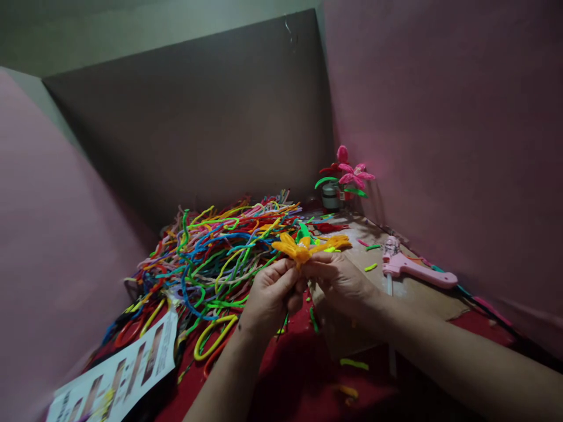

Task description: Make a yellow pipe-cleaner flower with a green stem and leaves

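An orange pipe-cleaner flower [298,251] with several looped petals is held up in front of me at the middle of the view. My left hand [277,287] pinches its base from the left, fingers closed. From the right, my right hand [336,278] meets it at the same base, thumb and fingers pressed together. More orange loops [336,242] stick out to the right above my right hand; whether they join the flower I cannot tell. Behind the flower shows a bit of green pipe cleaner [303,230].
A big heap of coloured pipe cleaners [220,252] lies behind and left. A pink glue gun [417,271] rests on the cardboard [413,302] at right. Pink pipe-cleaner flowers [354,174] stand at the back by the wall. A printed sheet [123,375] lies front left.
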A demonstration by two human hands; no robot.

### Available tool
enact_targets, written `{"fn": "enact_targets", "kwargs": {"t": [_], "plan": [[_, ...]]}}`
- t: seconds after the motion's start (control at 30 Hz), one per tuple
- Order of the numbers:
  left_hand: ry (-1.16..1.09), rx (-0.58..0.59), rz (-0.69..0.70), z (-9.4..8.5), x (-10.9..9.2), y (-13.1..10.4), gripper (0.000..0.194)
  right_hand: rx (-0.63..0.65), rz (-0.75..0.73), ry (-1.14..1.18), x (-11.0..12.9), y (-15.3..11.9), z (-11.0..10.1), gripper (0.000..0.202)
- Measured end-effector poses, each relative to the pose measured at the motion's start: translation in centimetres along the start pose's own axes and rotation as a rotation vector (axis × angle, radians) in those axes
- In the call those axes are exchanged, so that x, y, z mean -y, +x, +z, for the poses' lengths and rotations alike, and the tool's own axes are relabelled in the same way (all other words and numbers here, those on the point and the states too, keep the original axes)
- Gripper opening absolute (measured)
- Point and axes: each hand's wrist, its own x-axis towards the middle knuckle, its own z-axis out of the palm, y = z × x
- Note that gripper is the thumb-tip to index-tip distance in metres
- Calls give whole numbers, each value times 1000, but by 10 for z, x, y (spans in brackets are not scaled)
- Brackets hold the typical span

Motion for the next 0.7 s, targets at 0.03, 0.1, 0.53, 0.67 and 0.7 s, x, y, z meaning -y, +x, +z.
{"fn": "enact_targets", "kwargs": {"t": [0.03,0.1,0.53,0.67,0.7], "plan": [[93,-73,54,3,2,0,24,-22,-10,15,-1,0,1,10],[321,-247,198,9,7,-2,21,-77,-20,55,-3,1,3,9],[217,-235,126,10,2,-8,20,-137,-112,-83,2,-4,8,14],[38,-160,39,8,-1,-6,30,-113,-1,84,0,-2,9,15],[21,-147,37,7,0,-6,31,-95,21,108,-1,-1,8,14]]}}
